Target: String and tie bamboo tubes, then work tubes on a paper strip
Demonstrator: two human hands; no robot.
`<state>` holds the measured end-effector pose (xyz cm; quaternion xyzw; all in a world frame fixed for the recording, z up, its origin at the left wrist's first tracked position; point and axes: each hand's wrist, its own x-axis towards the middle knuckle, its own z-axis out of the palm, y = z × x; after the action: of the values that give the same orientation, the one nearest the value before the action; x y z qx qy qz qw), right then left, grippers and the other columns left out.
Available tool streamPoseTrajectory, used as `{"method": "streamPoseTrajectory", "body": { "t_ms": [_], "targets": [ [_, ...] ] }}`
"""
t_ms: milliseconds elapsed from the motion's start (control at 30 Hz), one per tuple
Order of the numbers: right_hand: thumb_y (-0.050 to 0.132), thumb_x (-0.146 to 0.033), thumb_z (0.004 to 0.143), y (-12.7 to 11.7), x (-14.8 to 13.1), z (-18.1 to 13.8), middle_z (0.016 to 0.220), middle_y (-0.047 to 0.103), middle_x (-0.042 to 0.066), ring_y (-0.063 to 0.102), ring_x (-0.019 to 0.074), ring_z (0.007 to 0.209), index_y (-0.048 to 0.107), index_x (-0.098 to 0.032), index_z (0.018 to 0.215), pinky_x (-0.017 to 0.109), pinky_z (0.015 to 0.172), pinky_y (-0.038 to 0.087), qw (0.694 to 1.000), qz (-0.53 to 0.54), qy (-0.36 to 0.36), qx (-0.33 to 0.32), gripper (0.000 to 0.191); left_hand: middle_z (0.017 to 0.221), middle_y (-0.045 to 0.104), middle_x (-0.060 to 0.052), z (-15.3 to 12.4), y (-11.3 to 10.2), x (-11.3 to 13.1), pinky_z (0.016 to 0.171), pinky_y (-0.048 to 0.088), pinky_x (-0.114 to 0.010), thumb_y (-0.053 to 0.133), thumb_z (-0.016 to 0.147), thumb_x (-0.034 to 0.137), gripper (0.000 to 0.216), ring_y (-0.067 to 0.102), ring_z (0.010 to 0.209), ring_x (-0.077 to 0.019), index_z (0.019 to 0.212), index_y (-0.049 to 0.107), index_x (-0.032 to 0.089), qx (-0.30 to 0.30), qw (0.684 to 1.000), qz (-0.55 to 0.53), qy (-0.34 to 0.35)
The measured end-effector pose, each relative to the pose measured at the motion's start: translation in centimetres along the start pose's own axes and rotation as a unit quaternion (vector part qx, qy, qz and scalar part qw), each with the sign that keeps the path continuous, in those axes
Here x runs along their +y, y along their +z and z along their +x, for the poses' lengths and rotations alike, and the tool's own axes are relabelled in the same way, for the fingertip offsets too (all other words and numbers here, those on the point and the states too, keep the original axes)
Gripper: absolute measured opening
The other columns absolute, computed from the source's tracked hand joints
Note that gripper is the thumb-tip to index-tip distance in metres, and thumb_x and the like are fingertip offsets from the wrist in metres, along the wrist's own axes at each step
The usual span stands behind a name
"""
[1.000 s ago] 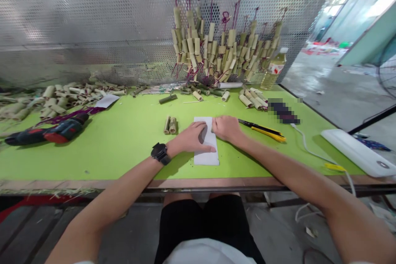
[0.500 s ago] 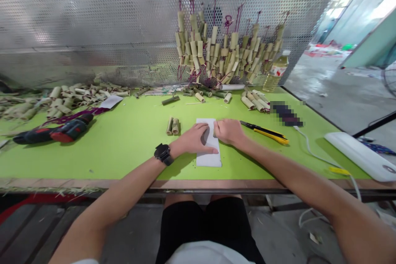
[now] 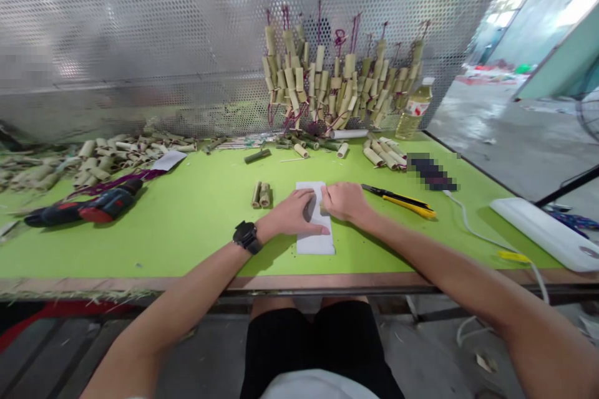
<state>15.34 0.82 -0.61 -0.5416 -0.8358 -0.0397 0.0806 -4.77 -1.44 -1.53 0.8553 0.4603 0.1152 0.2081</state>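
Observation:
A white rectangular sheet (image 3: 315, 244) lies lengthwise on the green tabletop in front of me. My left hand (image 3: 294, 212) rests on it with fingers and thumb spread, pressing it down. At the sheet's right edge my right hand (image 3: 346, 201) is closed round a small bamboo piece (image 3: 322, 206); only its tan end shows, against the sheet, and the fingers cover the rest. Two short bamboo tubes (image 3: 261, 194) lie side by side, left of the sheet. Dark specks dot the table around the sheet's near end.
A yellow utility knife (image 3: 407, 204) lies right of my right hand. Beyond it are a white power strip (image 3: 538, 234) and cable. A power drill (image 3: 110, 201) and a heap of bamboo pieces (image 3: 100, 156) are at left. Strung bamboo tubes (image 3: 349, 84) and an oil bottle (image 3: 415, 111) stand at the back.
My right hand, with the bamboo piece, has shifted slightly left over the sheet. My left hand stays in place. The camera view has tilted a little.

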Motion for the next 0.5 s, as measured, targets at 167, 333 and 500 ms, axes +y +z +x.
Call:
{"method": "streamPoseTrajectory", "body": {
  "t_ms": [167,333,500],
  "targets": [
    [0.027,-0.036,0.111,0.21,0.37,0.74,0.084,0.080,0.017,0.069,0.0208,0.068,0.083,-0.010,0.088,0.029,0.061,0.039,1.000,-0.001,0.020,0.000,0.066,0.170,0.039,-0.023,-0.07,-0.10,0.12,0.127,0.035,-0.056,0.068,0.073,0.094,0.122,0.037,0.156,-0.0450,0.160,0.043,0.011,-0.010,1.000,0.001,-0.012],
    [0.028,-0.035,0.111,0.30,-0.22,0.39,0.084,0.080,0.016,0.071,0.0205,0.069,0.082,-0.010,0.091,0.029,0.060,0.039,1.000,0.012,-0.009,0.005,0.063,0.165,0.046,-0.022,-0.04,0.02,0.06,0.126,0.037,-0.055,0.071,0.073,0.091,0.115,0.042,0.152,-0.0434,0.156,0.049,0.015,0.007,1.000,-0.003,0.013],
    [0.029,-0.031,0.111,0.16,0.02,1.05,0.094,0.082,0.019,0.073,0.0220,0.076,0.082,-0.008,0.096,0.030,0.065,0.045,1.000,0.005,0.021,0.003,0.060,0.166,0.044,-0.024,0.00,0.06,0.04,0.125,0.037,-0.054,0.069,0.073,0.093,0.118,0.041,0.153,-0.0447,0.157,0.047,0.012,0.005,1.000,0.008,-0.001]
  ]
}}
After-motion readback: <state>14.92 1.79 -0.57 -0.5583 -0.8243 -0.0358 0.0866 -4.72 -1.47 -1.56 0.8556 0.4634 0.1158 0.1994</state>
